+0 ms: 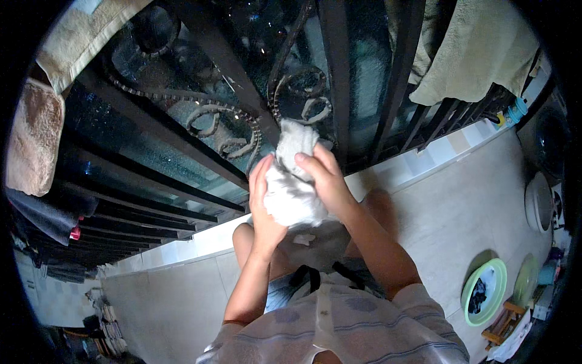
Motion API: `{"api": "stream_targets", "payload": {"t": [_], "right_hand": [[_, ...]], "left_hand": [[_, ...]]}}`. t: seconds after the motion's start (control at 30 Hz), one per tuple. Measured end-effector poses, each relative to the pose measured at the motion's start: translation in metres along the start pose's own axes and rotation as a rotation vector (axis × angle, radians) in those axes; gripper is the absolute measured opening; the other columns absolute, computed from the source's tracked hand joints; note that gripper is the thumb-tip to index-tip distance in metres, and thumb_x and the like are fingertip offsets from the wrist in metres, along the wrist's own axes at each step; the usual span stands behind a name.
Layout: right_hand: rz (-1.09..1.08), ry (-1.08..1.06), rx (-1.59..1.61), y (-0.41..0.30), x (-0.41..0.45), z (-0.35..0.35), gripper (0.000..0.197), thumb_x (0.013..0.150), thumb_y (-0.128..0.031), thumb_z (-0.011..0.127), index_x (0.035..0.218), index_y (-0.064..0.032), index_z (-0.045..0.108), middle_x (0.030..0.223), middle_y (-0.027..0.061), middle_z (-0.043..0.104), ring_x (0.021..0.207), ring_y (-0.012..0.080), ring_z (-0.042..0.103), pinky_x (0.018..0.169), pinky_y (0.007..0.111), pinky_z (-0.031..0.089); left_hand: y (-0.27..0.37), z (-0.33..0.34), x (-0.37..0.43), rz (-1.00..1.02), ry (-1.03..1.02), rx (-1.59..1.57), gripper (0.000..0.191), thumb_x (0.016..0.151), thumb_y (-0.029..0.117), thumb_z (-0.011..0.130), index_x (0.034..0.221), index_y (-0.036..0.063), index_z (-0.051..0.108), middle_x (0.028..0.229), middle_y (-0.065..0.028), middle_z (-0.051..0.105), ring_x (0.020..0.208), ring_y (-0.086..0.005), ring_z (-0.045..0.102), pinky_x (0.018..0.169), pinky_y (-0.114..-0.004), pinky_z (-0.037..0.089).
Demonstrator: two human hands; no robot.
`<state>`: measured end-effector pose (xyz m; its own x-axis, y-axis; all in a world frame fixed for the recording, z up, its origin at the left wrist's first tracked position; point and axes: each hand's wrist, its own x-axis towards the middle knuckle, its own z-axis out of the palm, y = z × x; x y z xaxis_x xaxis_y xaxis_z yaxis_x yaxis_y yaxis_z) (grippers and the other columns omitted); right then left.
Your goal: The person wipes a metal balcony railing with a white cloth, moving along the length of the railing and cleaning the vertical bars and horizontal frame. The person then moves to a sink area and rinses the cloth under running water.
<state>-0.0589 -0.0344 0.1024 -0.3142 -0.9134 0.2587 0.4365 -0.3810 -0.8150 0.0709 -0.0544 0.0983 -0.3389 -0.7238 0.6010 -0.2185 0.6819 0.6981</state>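
A bunched white cloth [295, 195] is held in front of my body, close to the dark metal railing [300, 59]. My left hand [265, 200] cups its left side, fingers pointing up along the fabric. Gripping the upper right part is my right hand [329, 177], its thumb pressed on a folded, ribbed-looking section. The cloth's lower part is blurred, so its exact kind cannot be told. Both forearms reach forward over my lap.
Railing bars with curled metal scrolls [236, 132] rise ahead from a tiled ledge [423, 157]. A beige towel [473, 54] hangs at right, a pinkish towel [36, 136] at left. On the floor [173, 300] at right stands a green basin [484, 291] near a small wooden stool [504, 323].
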Motion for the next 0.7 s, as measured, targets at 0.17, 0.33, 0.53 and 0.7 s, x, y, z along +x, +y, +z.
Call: {"api": "stream_targets", "payload": {"t": [0.17, 0.33, 0.53, 0.7], "right_hand": [[0.002, -0.195, -0.627, -0.007, -0.008, -0.007, 0.029, 0.087, -0.027, 0.059, 0.088, 0.0015, 0.056, 0.083, 0.014, 0.06, 0.073, 0.0234, 0.058, 0.066, 0.034, 0.044], [-0.026, -0.291, -0.654, -0.011, -0.008, -0.033, 0.025, 0.084, -0.015, 0.061, 0.103, 0.0003, 0.059, 0.088, 0.0103, 0.061, 0.08, 0.0182, 0.058, 0.071, 0.03, 0.045], [0.044, -0.234, -0.27, -0.006, -0.02, -0.035, 0.044, 0.078, -0.004, 0.063, 0.119, -0.0025, 0.047, 0.102, 0.0051, 0.058, 0.086, 0.0129, 0.056, 0.076, 0.028, 0.045], [0.37, -0.408, -0.981, -0.024, -0.007, -0.045, 0.033, 0.071, -0.016, 0.071, 0.096, 0.0035, 0.06, 0.093, 0.0123, 0.064, 0.085, 0.0151, 0.059, 0.071, 0.031, 0.046]], "left_hand": [[-0.013, -0.01, 0.004, -0.157, -0.106, 0.086, 0.029, 0.071, 0.009, 0.066, 0.099, -0.0001, 0.06, 0.09, -0.014, 0.064, 0.084, -0.0285, 0.063, 0.073, -0.035, 0.048], [-0.013, -0.026, 0.021, -0.251, 0.03, -0.209, 0.009, 0.079, 0.003, 0.056, 0.085, -0.0006, 0.062, 0.077, -0.001, 0.063, 0.07, -0.0065, 0.053, 0.061, -0.023, 0.042], [-0.01, -0.034, 0.03, -0.395, 0.148, -0.535, 0.015, 0.08, -0.001, 0.057, 0.094, 0.0008, 0.061, 0.084, 0.0008, 0.061, 0.075, -0.0069, 0.053, 0.067, -0.022, 0.042], [-0.001, -0.045, 0.036, -0.137, 0.054, -0.404, 0.017, 0.079, -0.001, 0.057, 0.095, -0.0013, 0.062, 0.083, -0.0005, 0.062, 0.075, -0.0071, 0.054, 0.068, -0.021, 0.043]]}}
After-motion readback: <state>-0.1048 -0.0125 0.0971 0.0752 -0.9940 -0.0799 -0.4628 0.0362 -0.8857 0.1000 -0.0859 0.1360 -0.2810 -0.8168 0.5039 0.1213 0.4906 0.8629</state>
